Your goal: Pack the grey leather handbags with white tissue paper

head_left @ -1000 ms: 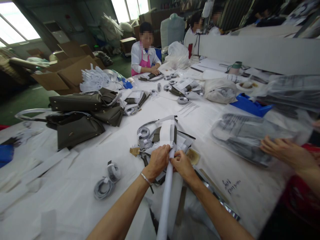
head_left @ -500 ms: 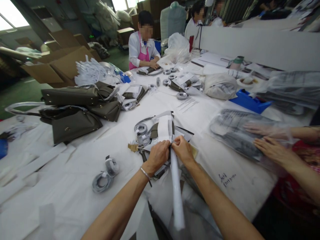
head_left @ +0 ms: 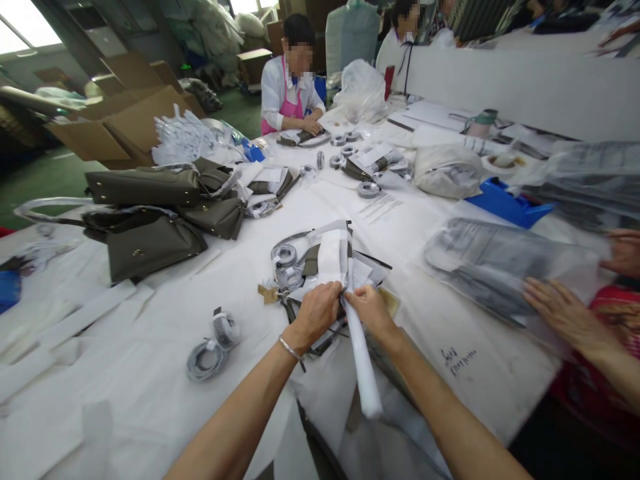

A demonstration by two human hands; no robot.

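A long white wrapped strip [head_left: 363, 363] runs from between my hands down toward me. My right hand [head_left: 369, 308] has its fingers closed on the strip's upper part. My left hand [head_left: 319, 310], with a bracelet at the wrist, is closed beside it at the edge of a dark green bag piece [head_left: 311, 261]; what its fingertips pinch is too small to make out. A white paper band [head_left: 331, 257] lies across that piece just beyond my fingers. Coiled wrapped straps [head_left: 285, 256] and a tan tag [head_left: 269, 293] lie to its left.
Dark green bags [head_left: 150, 245] are piled at left. Two wrapped coils [head_left: 206, 360] lie left of my left hand. On the right, a person's hands touch a plastic-wrapped bag [head_left: 480, 267]. Another person in a pink apron [head_left: 291, 110] works across the table beside several coils.
The strip's lower end has swung to the right and up, and my right hand has shifted slightly down. The wrapped bag's plastic at right has moved with the other person's hands.
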